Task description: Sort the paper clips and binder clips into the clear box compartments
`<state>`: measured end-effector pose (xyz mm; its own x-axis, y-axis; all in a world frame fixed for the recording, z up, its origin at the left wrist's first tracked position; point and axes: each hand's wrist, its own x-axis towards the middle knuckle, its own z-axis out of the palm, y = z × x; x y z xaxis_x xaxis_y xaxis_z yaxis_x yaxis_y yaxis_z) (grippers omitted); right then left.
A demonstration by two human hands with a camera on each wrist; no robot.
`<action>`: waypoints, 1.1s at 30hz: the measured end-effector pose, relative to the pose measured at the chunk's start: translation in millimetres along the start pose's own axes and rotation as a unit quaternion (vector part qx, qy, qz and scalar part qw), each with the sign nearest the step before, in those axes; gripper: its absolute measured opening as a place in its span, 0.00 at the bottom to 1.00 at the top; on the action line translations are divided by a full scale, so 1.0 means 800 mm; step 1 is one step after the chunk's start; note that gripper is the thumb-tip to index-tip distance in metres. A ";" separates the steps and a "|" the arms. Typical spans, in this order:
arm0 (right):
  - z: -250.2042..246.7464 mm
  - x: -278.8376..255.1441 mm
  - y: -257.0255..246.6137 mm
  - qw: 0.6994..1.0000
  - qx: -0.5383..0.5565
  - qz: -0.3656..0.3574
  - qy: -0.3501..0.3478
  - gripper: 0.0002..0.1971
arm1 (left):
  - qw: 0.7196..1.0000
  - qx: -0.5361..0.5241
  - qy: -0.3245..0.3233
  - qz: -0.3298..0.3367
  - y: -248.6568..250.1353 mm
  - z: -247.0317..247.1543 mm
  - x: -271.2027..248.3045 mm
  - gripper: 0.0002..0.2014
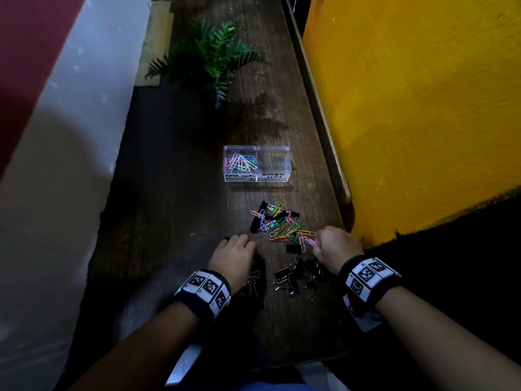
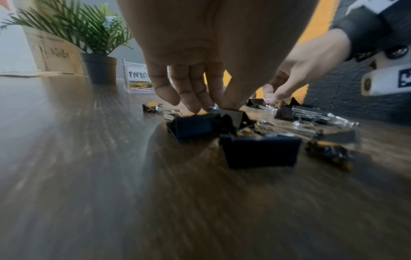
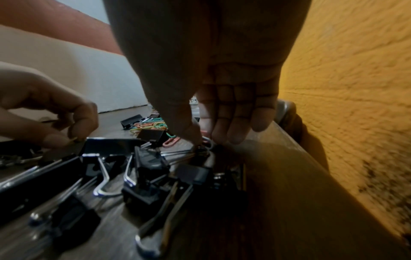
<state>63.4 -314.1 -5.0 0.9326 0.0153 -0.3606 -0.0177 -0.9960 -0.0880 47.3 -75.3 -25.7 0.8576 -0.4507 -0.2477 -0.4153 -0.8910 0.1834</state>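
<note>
The clear box [image 1: 286,165] stands mid-table; its left compartment [image 1: 227,162] holds several coloured paper clips [image 1: 239,162], and the right one [image 1: 273,165], labelled binder clips, looks empty. A loose pile of coloured paper clips [image 1: 282,225] lies in front of it, with black binder clips [image 1: 293,276] nearer me. My left hand [image 1: 236,251] is curled down, fingertips [image 2: 195,107] and thumb pinching a black binder clip [image 2: 193,127]. At the pile's right edge, my right hand [image 1: 335,244] pinches a paper clip [image 1: 311,242] between thumb and forefinger [image 3: 195,139].
A potted fern [image 1: 211,57] stands at the far end of the dark wooden table [image 1: 174,193]. A yellow wall [image 1: 408,108] runs close along the table's right edge. A white and red wall [image 1: 56,122] lies to the left. Binder clips [image 3: 142,186] crowd under my right wrist.
</note>
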 end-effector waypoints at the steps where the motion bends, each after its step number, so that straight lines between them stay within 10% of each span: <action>1: -0.001 0.000 -0.002 1.000 0.001 0.003 -0.007 0.07 | 1.000 -0.002 0.000 0.001 0.000 -0.001 0.002 0.15; 9: -0.019 -0.006 -0.004 0.983 0.177 0.033 0.025 0.07 | 0.989 -0.137 -0.004 -0.050 -0.009 -0.020 0.016 0.06; 15: -0.055 0.037 -0.041 0.951 0.300 0.003 0.077 0.06 | 0.931 -0.307 0.139 -0.137 -0.040 -0.075 0.077 0.05; 24: -0.109 0.145 -0.126 0.951 0.301 0.001 0.070 0.08 | 0.930 -0.265 0.143 -0.212 -0.099 -0.142 0.173 0.06; 33: -0.106 0.208 -0.157 0.968 0.249 0.023 0.021 0.10 | 0.943 -0.261 0.170 -0.117 -0.067 -0.079 0.091 0.10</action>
<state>251.7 -194.1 24.8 0.9401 -0.0418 -0.3382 -0.2213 -0.8295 -0.5128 151.2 -57.1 6.8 0.9918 -0.1221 -0.0372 -0.0719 -0.7754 0.6273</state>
